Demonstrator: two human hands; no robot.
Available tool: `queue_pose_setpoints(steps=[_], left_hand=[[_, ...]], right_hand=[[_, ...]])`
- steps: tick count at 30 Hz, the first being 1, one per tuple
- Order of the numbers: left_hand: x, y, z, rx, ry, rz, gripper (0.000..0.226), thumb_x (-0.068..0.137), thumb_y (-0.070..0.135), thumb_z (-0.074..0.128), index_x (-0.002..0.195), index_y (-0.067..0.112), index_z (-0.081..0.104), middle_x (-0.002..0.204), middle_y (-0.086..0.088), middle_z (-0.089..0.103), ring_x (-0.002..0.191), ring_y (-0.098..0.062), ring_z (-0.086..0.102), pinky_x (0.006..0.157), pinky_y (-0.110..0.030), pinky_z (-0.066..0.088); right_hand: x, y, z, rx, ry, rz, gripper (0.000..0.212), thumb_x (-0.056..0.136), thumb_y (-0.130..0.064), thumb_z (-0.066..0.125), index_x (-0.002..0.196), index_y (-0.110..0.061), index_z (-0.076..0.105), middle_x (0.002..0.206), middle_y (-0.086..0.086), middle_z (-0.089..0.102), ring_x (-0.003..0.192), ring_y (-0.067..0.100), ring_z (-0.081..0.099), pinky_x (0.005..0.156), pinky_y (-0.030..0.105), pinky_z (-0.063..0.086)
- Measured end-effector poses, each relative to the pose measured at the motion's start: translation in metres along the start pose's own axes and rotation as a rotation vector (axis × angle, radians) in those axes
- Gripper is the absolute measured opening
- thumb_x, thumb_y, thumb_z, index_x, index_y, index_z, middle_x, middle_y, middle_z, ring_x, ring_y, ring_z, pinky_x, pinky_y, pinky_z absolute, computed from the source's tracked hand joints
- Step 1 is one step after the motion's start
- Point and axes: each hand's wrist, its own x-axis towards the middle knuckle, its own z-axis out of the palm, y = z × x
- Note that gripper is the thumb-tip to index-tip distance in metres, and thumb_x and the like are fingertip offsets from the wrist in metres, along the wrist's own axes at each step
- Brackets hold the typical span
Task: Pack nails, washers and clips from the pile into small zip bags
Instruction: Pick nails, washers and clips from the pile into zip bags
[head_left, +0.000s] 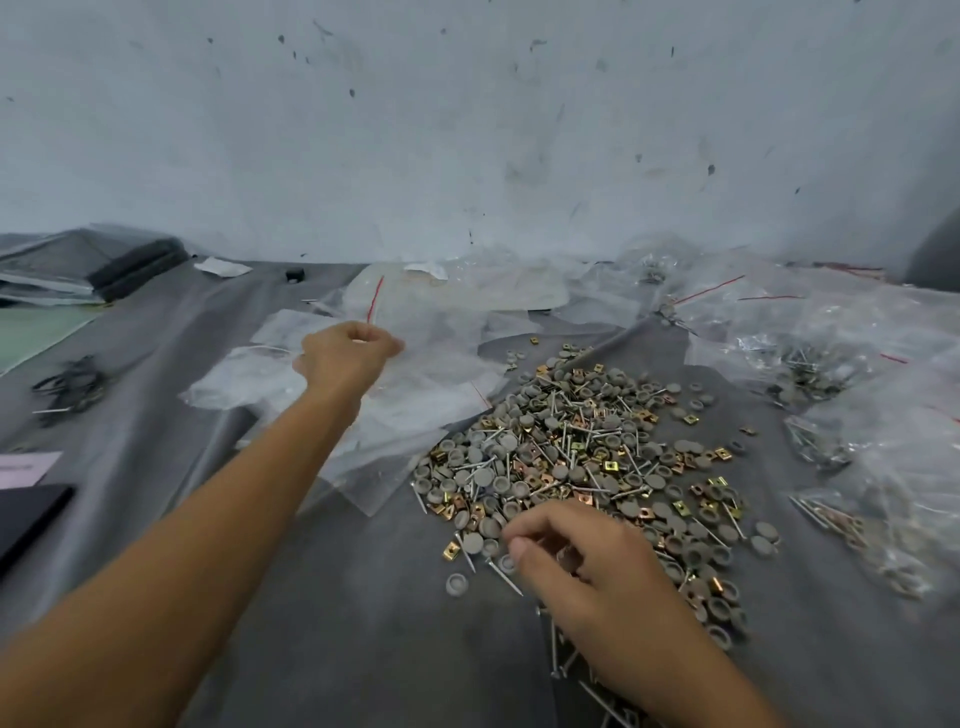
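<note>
A pale grey-blue wall with many small dark marks stands behind the table. A grey cloth with long folds covers the table. At the far left there is a stack of dark folded material in clear wrapping, and below it a green surface. Near the wall lie a white paper scrap and, just beside it, a small black object. A black tangle, perhaps bands, lies on the left. At the left edge a pink paper touches a flat black object.
</note>
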Motion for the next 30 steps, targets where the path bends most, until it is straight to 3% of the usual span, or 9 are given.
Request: queue_pose_setpoints(steps=[3, 6, 9, 11, 16, 20, 23, 26, 30], left_hand=[[-0.032, 0.009, -0.021, -0.016, -0.076, 0.117, 0.007, 0.083, 0.024, 0.081, 0.079, 0.021, 0.075, 0.096, 0.006, 0.074, 0.106, -0.018, 0.066, 0.079, -0.026, 0.051], [-0.070, 0.012, -0.041, 0.217, -0.078, 0.410, 0.017, 0.097, 0.032, 0.065, 0.095, 0.017, 0.074, 0.096, 0.007, 0.073, 0.090, -0.015, 0.066, 0.079, -0.035, 0.053], [-0.098, 0.019, -0.060, 0.434, 0.093, 0.685, 0.045, 0.108, 0.042, 0.039, 0.100, 0.008, 0.068, 0.089, -0.006, 0.070, 0.080, -0.027, 0.061, 0.069, -0.038, 0.043], [-0.110, 0.030, -0.076, 0.439, 0.196, 0.769, 0.038, 0.109, 0.034, 0.041, 0.111, 0.008, 0.069, 0.095, -0.014, 0.073, 0.086, -0.039, 0.065, 0.072, -0.042, 0.045], [-0.135, 0.052, -0.108, 0.405, 0.159, 0.780, 0.039, 0.096, 0.017, 0.044, 0.126, 0.018, 0.069, 0.113, -0.006, 0.076, 0.090, -0.032, 0.070, 0.092, -0.044, 0.054], [-0.159, 0.048, -0.111, 0.464, 0.105, 0.849, 0.028, 0.094, 0.019, 0.054, 0.109, 0.022, 0.077, 0.098, 0.011, 0.071, 0.081, -0.015, 0.062, 0.084, -0.032, 0.048], [-0.162, 0.038, -0.106, 0.572, 0.119, 0.882, 0.024, 0.100, 0.023, 0.057, 0.084, 0.015, 0.074, 0.088, 0.001, 0.074, 0.080, -0.026, 0.064, 0.071, -0.036, 0.047], [-0.155, 0.030, -0.109, 0.603, 0.152, 0.933, 0.013, 0.098, 0.015, 0.063, 0.102, 0.015, 0.075, 0.096, -0.008, 0.075, 0.083, -0.032, 0.069, 0.071, -0.038, 0.049], [-0.142, 0.020, -0.118, 0.622, 0.084, 0.937, 0.051, 0.091, -0.003, 0.058, 0.136, 0.020, 0.060, 0.125, -0.010, 0.066, 0.100, -0.040, 0.065, 0.088, -0.054, 0.054]], right_hand=[[0.000, -0.003, -0.002, 0.014, 0.017, -0.006, 0.009, 0.096, -0.030, 0.063, 0.093, -0.035, 0.071, 0.095, -0.025, 0.065, 0.085, 0.001, 0.062, 0.068, 0.013, 0.044], [-0.001, -0.005, -0.006, 0.050, 0.033, 0.004, 0.013, 0.097, -0.026, 0.064, 0.091, -0.036, 0.071, 0.085, -0.026, 0.066, 0.068, 0.001, 0.060, 0.058, 0.012, 0.042], [-0.001, -0.001, -0.014, 0.097, 0.071, 0.045, 0.012, 0.097, -0.024, 0.065, 0.093, -0.034, 0.071, 0.075, -0.027, 0.065, 0.056, 0.000, 0.054, 0.050, 0.013, 0.039], [0.000, 0.002, -0.023, 0.111, 0.100, 0.064, 0.011, 0.097, -0.024, 0.064, 0.096, -0.033, 0.071, 0.072, -0.023, 0.065, 0.054, -0.001, 0.053, 0.048, 0.014, 0.040], [0.001, 0.009, -0.043, 0.123, 0.160, 0.094, 0.012, 0.098, -0.028, 0.062, 0.096, -0.035, 0.071, 0.069, -0.014, 0.065, 0.052, 0.001, 0.051, 0.045, 0.016, 0.038], [0.003, 0.016, -0.048, 0.097, 0.174, 0.099, 0.012, 0.099, -0.027, 0.062, 0.096, -0.035, 0.071, 0.068, -0.018, 0.064, 0.053, 0.000, 0.052, 0.046, 0.013, 0.037], [0.004, 0.020, -0.049, 0.084, 0.163, 0.113, 0.012, 0.099, -0.028, 0.063, 0.095, -0.036, 0.071, 0.071, -0.020, 0.065, 0.056, -0.002, 0.055, 0.048, 0.012, 0.039], [0.005, 0.021, -0.052, 0.050, 0.167, 0.123, 0.011, 0.098, -0.031, 0.064, 0.093, -0.038, 0.070, 0.074, -0.022, 0.066, 0.060, -0.003, 0.057, 0.050, 0.010, 0.041], [0.005, 0.025, -0.055, -0.055, 0.093, 0.168, 0.006, 0.097, -0.035, 0.065, 0.097, -0.038, 0.070, 0.082, -0.019, 0.069, 0.075, -0.002, 0.063, 0.062, 0.015, 0.047]])
